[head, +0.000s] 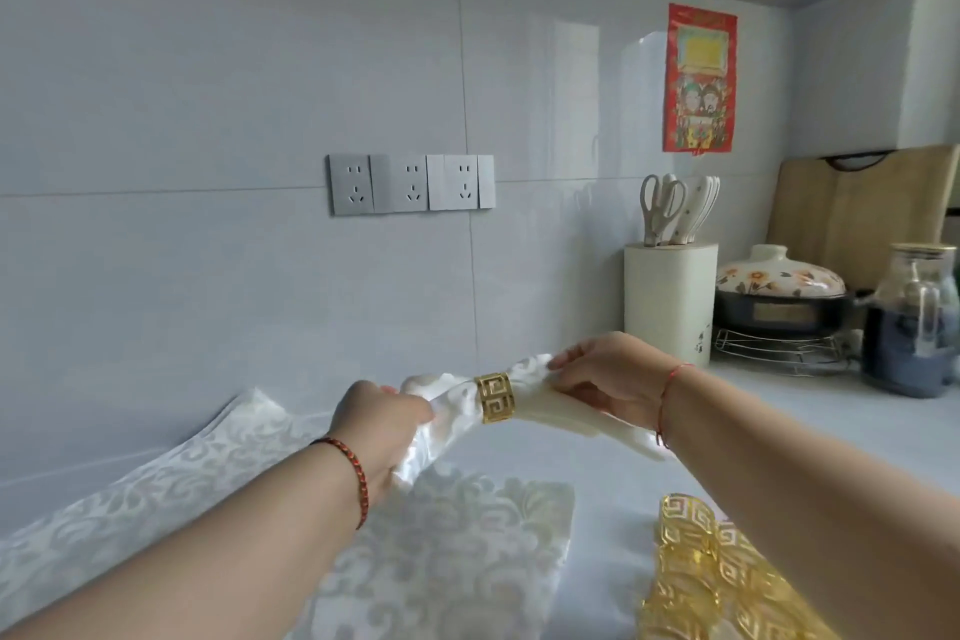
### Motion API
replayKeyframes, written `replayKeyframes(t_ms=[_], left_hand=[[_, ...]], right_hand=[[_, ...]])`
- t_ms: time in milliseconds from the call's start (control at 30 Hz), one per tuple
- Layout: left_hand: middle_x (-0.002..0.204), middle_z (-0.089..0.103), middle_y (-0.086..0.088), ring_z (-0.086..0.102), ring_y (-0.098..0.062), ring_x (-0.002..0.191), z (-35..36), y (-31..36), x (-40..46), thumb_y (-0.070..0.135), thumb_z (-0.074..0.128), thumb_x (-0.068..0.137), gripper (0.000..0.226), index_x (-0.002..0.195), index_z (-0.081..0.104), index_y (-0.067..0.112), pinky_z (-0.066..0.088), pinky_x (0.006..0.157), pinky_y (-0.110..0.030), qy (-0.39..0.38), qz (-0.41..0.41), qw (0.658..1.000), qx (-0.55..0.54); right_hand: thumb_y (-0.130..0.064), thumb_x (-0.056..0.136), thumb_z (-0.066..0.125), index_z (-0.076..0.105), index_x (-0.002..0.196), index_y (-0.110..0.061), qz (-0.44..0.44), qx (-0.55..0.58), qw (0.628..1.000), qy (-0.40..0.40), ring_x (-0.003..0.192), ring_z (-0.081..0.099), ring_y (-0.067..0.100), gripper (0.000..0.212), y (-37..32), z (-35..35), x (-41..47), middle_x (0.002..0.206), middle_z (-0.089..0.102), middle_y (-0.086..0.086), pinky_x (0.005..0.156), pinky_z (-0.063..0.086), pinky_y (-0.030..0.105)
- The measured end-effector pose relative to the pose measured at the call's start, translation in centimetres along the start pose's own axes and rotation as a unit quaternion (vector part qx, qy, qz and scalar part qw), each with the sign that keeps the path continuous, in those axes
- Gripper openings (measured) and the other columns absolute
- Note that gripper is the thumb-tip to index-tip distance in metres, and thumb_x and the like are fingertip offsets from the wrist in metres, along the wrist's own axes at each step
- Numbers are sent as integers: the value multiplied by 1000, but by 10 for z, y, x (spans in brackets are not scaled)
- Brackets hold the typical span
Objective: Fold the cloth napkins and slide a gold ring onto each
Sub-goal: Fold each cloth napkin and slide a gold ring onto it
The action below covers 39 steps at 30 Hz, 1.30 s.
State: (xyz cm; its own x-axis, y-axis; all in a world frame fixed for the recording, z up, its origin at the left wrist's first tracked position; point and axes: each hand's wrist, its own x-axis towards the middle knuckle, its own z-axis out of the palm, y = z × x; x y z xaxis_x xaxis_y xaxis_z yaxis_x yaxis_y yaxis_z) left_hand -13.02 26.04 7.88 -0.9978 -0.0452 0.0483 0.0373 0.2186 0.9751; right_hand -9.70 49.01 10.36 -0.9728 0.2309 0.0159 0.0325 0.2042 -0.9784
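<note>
- rolled white napkin (524,398) held in the air above bench (623,463), gold ring (495,398) round its middle
- left hand (382,426) grips napkin's left end, fingers curled round the cloth
- right hand (605,379) pinches its right end
- flat patterned napkins (447,551) lie below, toward bench's near edge
- spare gold rings (696,572) piled by near-right edge
- knife block (670,301), lidded pot (779,296), glass jar (909,322) along far-right wall

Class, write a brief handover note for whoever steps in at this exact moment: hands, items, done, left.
Left hand grips one end of the rolled white damask napkin; right hand pinches the other end, held above the counter.
The gold cut-out ring already sits around its middle.
Left to do: flat white patterned napkins lie below; spare gold rings are heaped at lower right.
</note>
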Motion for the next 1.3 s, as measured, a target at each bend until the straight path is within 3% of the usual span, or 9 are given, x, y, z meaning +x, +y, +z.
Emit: replayKeyframes(t_ms=[100, 267, 367, 500, 567, 800, 933, 1133, 1300], left_hand=[[80, 57, -6, 56, -23, 71, 56, 2, 36, 6, 72, 76, 16, 78, 56, 7, 43, 65, -24, -11, -15, 1000, -3], [81, 67, -10, 63, -11, 59, 128, 1, 88, -4, 71, 77, 22, 70, 57, 12, 49, 61, -18, -47, -50, 997, -23], [99, 68, -11, 62, -19, 80, 159, -6, 120, -1, 66, 79, 19, 79, 58, 17, 49, 79, -26, -58, -77, 995, -6], [90, 62, -3, 56, -10, 72, 194, -18, 162, -3, 62, 83, 26, 78, 54, 22, 47, 67, -18, -58, -93, 994, -17], [96, 62, -4, 59, -17, 82, 208, -23, 178, 0, 62, 83, 25, 81, 54, 23, 47, 77, -23, -64, -93, 994, 1], [104, 62, -4, 60, -23, 98, 235, -42, 228, -5, 58, 85, 35, 112, 54, 17, 48, 90, -30, -81, -80, 993, -2], [122, 58, -5, 58, -24, 112, 237, -50, 238, -4, 58, 86, 42, 121, 52, 19, 45, 103, -40, -107, -73, 992, 11], [135, 53, -2, 55, -19, 116, 225, -44, 230, 15, 62, 90, 49, 137, 47, 16, 42, 105, -35, -125, -41, 991, 32], [140, 49, -1, 51, -14, 113, 189, -34, 203, 18, 65, 89, 54, 139, 45, 14, 37, 88, -25, -128, -20, 991, 38]], right_hand=[[17, 81, 60, 63, 77, -5, 12, 21, 999, 25, 65, 64, 23, 22, 23, -37, 47, 75, 63, 13, 66, 58, 27], [18, 79, 61, 69, 76, -9, 41, -42, 995, 87, 75, 61, 28, 28, 54, -76, 126, 78, 64, 14, 87, 54, 36], [14, 81, 61, 71, 83, -9, 51, -99, 989, 97, 75, 58, 25, 25, 66, -88, 168, 80, 63, 13, 89, 52, 38], [8, 84, 59, 72, 93, -13, 53, -169, 977, 115, 66, 53, 17, 27, 81, -97, 221, 71, 59, 2, 71, 49, 26], [6, 85, 58, 73, 97, -13, 48, -197, 971, 125, 66, 52, 15, 27, 89, -99, 243, 74, 59, 1, 67, 45, 22], [-2, 90, 54, 69, 114, -13, 34, -313, 941, 120, 110, 60, 25, 30, 102, -94, 296, 120, 65, 10, 91, 41, 23], [-2, 93, 52, 64, 121, -9, 24, -320, 942, 99, 114, 58, 27, 31, 101, -91, 304, 124, 62, 14, 85, 41, 22], [-1, 90, 51, 65, 119, -13, 10, -331, 931, 152, 114, 57, 23, 35, 97, -91, 293, 125, 63, 4, 88, 42, 23], [-7, 87, 60, 70, 102, -13, -31, -279, 949, 145, 93, 65, 24, 19, 75, -86, 259, 106, 70, 5, 85, 51, 30]])
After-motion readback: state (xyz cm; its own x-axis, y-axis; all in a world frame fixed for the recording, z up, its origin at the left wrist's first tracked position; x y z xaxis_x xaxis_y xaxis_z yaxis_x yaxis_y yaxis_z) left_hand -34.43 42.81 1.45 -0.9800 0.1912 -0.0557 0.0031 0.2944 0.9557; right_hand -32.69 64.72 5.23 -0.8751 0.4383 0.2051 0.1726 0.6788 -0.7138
